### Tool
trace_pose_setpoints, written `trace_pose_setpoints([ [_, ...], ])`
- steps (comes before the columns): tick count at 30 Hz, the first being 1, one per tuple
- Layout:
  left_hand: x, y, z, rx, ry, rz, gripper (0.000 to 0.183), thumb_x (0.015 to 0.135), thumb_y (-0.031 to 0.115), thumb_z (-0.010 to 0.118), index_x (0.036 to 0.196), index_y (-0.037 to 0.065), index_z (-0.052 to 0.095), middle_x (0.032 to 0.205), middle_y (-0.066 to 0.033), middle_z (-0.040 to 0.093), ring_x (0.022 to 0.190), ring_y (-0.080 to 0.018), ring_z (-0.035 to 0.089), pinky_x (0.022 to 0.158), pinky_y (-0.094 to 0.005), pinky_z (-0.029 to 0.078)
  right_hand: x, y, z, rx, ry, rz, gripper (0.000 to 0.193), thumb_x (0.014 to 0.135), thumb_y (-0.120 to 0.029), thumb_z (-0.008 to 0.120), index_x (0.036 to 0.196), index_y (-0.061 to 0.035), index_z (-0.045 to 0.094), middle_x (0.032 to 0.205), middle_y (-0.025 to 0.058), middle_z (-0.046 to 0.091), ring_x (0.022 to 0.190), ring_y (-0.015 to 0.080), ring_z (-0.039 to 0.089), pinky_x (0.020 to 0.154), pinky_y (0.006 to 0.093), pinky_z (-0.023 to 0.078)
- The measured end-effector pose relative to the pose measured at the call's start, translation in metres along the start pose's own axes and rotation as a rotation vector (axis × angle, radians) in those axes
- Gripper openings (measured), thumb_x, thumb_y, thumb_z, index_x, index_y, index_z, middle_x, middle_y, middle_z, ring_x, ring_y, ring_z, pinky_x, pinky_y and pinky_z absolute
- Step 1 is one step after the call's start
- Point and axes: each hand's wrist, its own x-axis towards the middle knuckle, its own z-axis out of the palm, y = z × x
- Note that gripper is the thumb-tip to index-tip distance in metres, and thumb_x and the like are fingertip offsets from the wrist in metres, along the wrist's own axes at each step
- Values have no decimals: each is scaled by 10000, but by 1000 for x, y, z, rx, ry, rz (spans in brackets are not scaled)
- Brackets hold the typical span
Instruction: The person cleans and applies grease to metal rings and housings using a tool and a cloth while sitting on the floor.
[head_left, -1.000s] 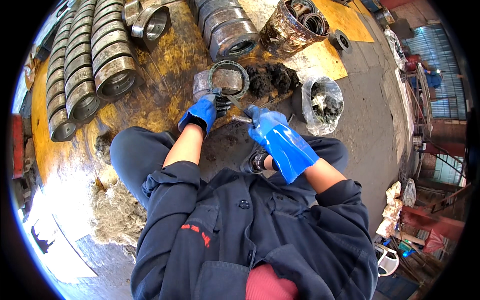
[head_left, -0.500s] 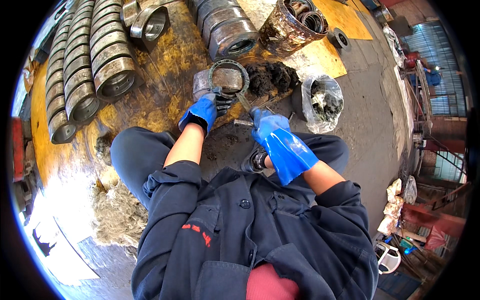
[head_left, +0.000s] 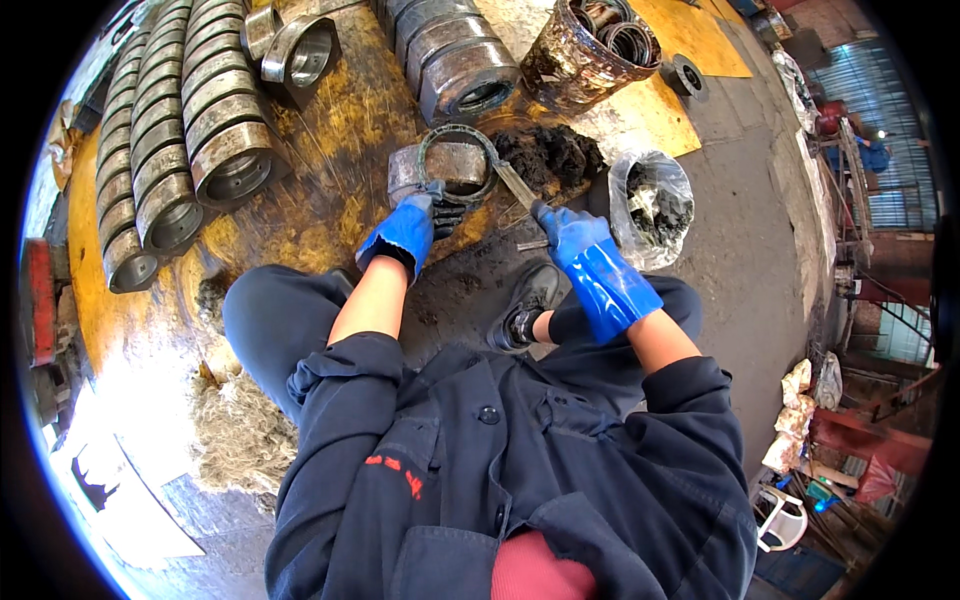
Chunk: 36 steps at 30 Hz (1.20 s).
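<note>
Floor [head_left: 735, 260]: grey and grimy to your right, with a worn yellow board [head_left: 340, 130] ahead and to your left.
Ring [head_left: 422, 165]: thin and dark, in your left hand in front of you, tilted up so that a collar [head_left: 405, 172] shows behind and through it; you cannot tell whether the two touch.
Left hand [head_left: 405, 225]: blue-gloved, fingers closed on the ring's lower edge.
Right hand [head_left: 575, 235]: blue-gloved, closed around the lower end of a blade [head_left: 516, 186].
Blade: flat and narrow, slanting up and left, its tip at the ring's right side.
Rod [head_left: 532, 245]: thin metal, just below your right hand; whether you grip it is unclear.
Grime [head_left: 550, 157]: a black, crumbly heap just beyond the blade.
Bag [head_left: 677, 178]: clear, open at the top, dark lumps inside, to the right of your right hand.
Stack [head_left: 455, 60]: heavy collars laid end to end, beyond the ring.
Bucket [head_left: 570, 75]: stained, holding dark coils [head_left: 628, 45], right of the stack.
Disc [head_left: 685, 76]: dark, with a central hole, beside the bucket.
Rows [head_left: 235, 130]: three lines of collars, far left.
Fibre [head_left: 240, 430]: a pale, shaggy pile near your left knee.
</note>
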Motion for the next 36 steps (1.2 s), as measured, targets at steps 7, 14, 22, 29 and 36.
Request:
trace_pose_setpoints([
  [7,1,-22,-12,78,-6,-204,489,976,507,431,962,88,683,877,-82,710,754,-224,673,621,-361,519,23,40,-11,-136,-98,-166,488,955,-107,384,1427,-232,374,1138,126,608,939,299,660,742,474,516],
  [14,9,-27,-15,101,-19,-320,512,974,517,433,952,74,689,879,-89,707,771,-228,676,634,-363,527,47,76,-11,-166,12,-348,699,802,25,533,1449,-155,339,1310,136,555,887,331,662,746,434,558],
  [22,-3,-30,-3,271,32,-156,553,983,539,402,968,70,695,905,-87,713,738,-217,669,634,-360,526,75,93,-4,-229,40,-440,557,895,-42,445,1435,-142,351,1321,148,537,822,322,647,677,456,532],
  [29,32,-9,-13,110,55,-238,481,972,519,461,1034,93,675,940,-80,724,712,-218,657,617,-362,517,105,77,-38,-175,222,-563,439,906,-59,457,1341,-106,493,1180,141,616,828,290,641,713,442,520],
  [36,27,10,5,67,112,-119,469,970,513,468,1081,96,653,979,-76,719,751,-215,658,624,-348,513,59,144,-77,147,312,-177,536,792,-16,609,1303,-176,576,955,129,679,825,327,642,755,410,522],
])
